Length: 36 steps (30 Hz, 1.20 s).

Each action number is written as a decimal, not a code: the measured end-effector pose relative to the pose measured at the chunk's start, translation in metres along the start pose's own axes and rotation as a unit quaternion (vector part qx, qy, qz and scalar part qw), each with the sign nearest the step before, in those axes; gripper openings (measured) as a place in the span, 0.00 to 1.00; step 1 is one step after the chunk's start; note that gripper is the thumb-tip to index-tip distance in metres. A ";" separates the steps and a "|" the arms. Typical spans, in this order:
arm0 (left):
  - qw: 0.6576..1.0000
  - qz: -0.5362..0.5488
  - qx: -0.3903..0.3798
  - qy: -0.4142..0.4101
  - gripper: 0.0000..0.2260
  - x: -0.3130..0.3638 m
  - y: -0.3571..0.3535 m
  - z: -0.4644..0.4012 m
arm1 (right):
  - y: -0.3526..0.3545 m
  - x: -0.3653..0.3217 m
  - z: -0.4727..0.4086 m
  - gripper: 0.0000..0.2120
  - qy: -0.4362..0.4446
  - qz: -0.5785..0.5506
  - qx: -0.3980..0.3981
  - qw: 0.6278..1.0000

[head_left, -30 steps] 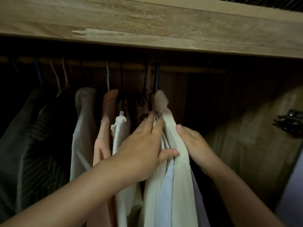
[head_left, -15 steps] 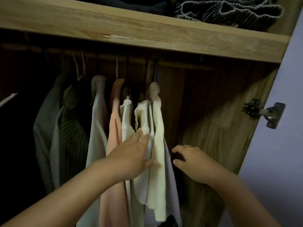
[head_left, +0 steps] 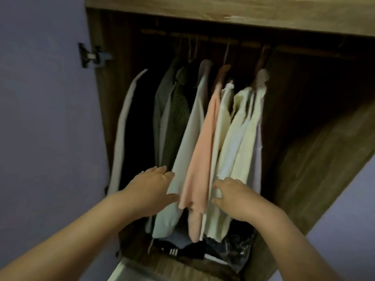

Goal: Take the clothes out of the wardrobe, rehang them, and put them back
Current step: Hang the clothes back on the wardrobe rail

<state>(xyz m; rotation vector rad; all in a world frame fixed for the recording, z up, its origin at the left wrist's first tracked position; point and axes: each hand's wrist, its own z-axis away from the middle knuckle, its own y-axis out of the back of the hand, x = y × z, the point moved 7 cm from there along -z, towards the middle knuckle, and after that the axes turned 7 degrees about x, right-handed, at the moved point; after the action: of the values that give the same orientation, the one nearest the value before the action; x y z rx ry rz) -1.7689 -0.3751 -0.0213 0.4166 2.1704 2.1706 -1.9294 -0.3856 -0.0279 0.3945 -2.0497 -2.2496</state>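
Observation:
Several garments hang from the rail point(head_left: 251, 44) inside the wooden wardrobe: a dark green striped one point(head_left: 176, 118), a pale white one point(head_left: 192, 126), a peach one point(head_left: 205, 142) and cream ones point(head_left: 241, 138). My left hand point(head_left: 150, 189) reaches low with straight fingers, touching the lower part of the pale white garment. My right hand point(head_left: 235, 197) lies with loosely spread fingers against the hems of the cream garments, to the right of the peach one. Neither hand grips anything.
A wooden shelf edge point(head_left: 223, 9) runs above the rail. The open left door point(head_left: 40, 138) is lilac, with a metal hinge point(head_left: 91, 55). Folded dark clothes and a plastic bag point(head_left: 237, 248) lie on the wardrobe floor. The right side wall point(head_left: 316, 159) is bare wood.
Both hands have dropped from the upper part of the clothes to their hems and let go of the cream garment. The view has swung down and left, showing the left door.

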 end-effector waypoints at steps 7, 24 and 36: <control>0.993 0.008 -0.055 0.104 0.30 -0.102 -0.015 0.101 | -0.031 -0.130 0.010 0.19 0.138 0.016 -0.076 0.987; 0.937 -0.023 -0.005 0.348 0.25 -0.337 0.025 0.453 | -0.104 -0.526 0.148 0.10 0.385 0.031 -0.091 0.918; 0.814 0.036 0.023 0.579 0.27 -0.452 0.011 0.704 | -0.174 -0.762 0.258 0.19 0.574 0.085 -0.125 0.805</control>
<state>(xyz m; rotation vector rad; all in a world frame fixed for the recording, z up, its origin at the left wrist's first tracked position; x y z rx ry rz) -1.1774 0.2125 -0.0938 -1.1901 2.6130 2.7845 -1.2351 0.0538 -0.0742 1.1221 -1.0591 -1.4476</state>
